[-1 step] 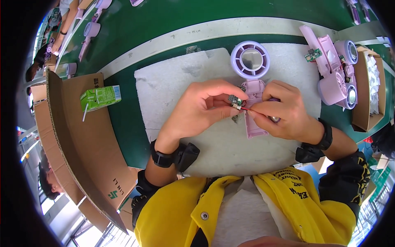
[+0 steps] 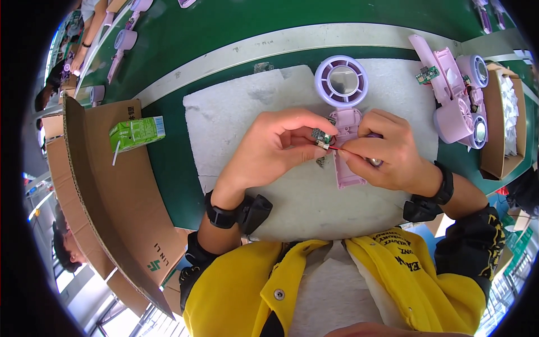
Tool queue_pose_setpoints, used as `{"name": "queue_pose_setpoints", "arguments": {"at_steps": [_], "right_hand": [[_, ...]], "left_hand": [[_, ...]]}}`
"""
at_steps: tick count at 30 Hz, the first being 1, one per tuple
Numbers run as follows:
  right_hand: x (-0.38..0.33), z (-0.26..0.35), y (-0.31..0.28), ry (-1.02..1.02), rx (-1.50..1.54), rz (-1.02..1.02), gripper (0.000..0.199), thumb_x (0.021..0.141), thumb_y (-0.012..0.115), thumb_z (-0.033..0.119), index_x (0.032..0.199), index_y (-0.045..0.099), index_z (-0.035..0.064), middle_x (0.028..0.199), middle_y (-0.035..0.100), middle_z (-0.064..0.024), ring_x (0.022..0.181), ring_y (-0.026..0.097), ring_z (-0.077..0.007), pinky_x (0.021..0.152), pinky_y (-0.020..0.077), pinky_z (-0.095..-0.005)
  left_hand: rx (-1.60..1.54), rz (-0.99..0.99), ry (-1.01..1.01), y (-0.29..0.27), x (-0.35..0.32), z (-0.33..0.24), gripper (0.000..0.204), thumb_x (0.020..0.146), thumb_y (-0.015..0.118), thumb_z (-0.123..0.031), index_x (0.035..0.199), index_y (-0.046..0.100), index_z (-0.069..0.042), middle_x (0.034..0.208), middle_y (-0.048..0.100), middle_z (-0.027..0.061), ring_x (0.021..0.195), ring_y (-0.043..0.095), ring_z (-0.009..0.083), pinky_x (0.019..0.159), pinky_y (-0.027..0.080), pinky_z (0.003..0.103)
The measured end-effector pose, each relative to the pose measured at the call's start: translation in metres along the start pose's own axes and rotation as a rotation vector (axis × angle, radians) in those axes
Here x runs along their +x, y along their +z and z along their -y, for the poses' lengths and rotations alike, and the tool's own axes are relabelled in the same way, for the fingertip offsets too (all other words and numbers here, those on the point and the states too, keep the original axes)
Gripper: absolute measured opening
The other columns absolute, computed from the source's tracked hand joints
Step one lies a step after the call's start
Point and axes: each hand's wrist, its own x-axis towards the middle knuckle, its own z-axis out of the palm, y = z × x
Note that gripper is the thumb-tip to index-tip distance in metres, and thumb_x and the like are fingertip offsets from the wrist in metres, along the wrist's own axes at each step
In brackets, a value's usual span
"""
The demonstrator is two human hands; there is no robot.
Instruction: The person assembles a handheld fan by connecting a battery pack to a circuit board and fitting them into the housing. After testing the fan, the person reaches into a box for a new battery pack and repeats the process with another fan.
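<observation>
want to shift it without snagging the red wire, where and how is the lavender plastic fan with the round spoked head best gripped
Grip the lavender plastic fan by its round outer rim, probably from the far side: it sits clear, while the narrow pink handle shows between the left hand and right hand, near the red wire.

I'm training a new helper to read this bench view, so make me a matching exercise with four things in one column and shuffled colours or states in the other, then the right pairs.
Things:
1. Left hand
2. Right hand
3. Drink carton
4. Open cardboard box at right

Colours or states:
A. Filled with white pieces
B. Pinching a red wire
C. Green, with a white straw
D. Holding a small circuit board

Pairs: 1-D, 2-B, 3-C, 4-A
</observation>
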Motion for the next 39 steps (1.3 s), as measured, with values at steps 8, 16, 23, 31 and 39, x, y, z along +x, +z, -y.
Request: {"name": "queue_pose_setpoints", "arguments": {"at_steps": [8, 16, 23, 31, 39], "right_hand": [[0.002, 0.001, 0.0, 0.015, 0.015, -0.034, 0.012, 0.065, 0.076, 0.0, 0.072, 0.067, 0.0047, 0.067, 0.049, -0.005, 0.056, 0.05, -0.02, 0.047, 0.0367, -0.032], [0.002, 0.0, 0.0, -0.003, -0.001, -0.031, 0.011, 0.067, 0.076, 0.001, 0.071, 0.067, 0.0048, 0.069, 0.05, -0.0056, 0.055, 0.05, -0.0205, 0.047, 0.0373, -0.0324], [0.001, -0.003, -0.004, -0.11, -0.068, 0.054, 0.017, 0.068, 0.076, 0.004, 0.082, 0.066, 0.0042, 0.075, 0.054, -0.0077, 0.059, 0.054, -0.0219, 0.049, 0.0427, -0.032], [0.0, 0.004, 0.005, -0.001, -0.18, -0.18, 0.04, 0.065, 0.08, 0.006, 0.1, 0.061, 0.0049, 0.09, 0.062, -0.0112, 0.066, 0.062, -0.0221, 0.052, 0.0473, -0.0294], [0.002, 0.0, 0.0, -0.059, -0.284, -0.117, 0.043, 0.061, 0.083, 0.007, 0.099, 0.062, 0.005, 0.091, 0.062, -0.0099, 0.066, 0.062, -0.0201, 0.052, 0.0478, -0.0278]], "left_hand": [[0.075, -0.035, 0.015, 0.001, -0.002, -0.002, 0.035, 0.079, 0.066, 0.016, 0.11, 0.064, 0.0, 0.103, 0.065, 0.0054, 0.091, 0.065, 0.0131, 0.082, 0.056, 0.028], [0.14, -0.077, 0.121, 0.003, -0.001, 0.002, 0.034, 0.075, 0.069, 0.016, 0.105, 0.066, -0.001, 0.101, 0.065, 0.0045, 0.088, 0.065, 0.012, 0.078, 0.057, 0.027], [0.444, -0.094, 0.328, 0.006, 0.004, -0.002, 0.039, 0.071, 0.069, 0.013, 0.106, 0.067, -0.004, 0.098, 0.067, 0.0093, 0.082, 0.067, 0.019, 0.072, 0.056, 0.028], [0.592, -0.173, 0.348, 0.018, 0.005, -0.004, 0.039, 0.07, 0.069, 0.009, 0.106, 0.068, -0.005, 0.097, 0.068, 0.0111, 0.077, 0.067, 0.0244, 0.069, 0.056, 0.03], [0.572, -0.218, 0.399, 0.016, 0.006, 0.0, 0.035, 0.071, 0.071, 0.007, 0.104, 0.07, -0.005, 0.094, 0.069, 0.0104, 0.077, 0.068, 0.0235, 0.067, 0.057, 0.029]]}}
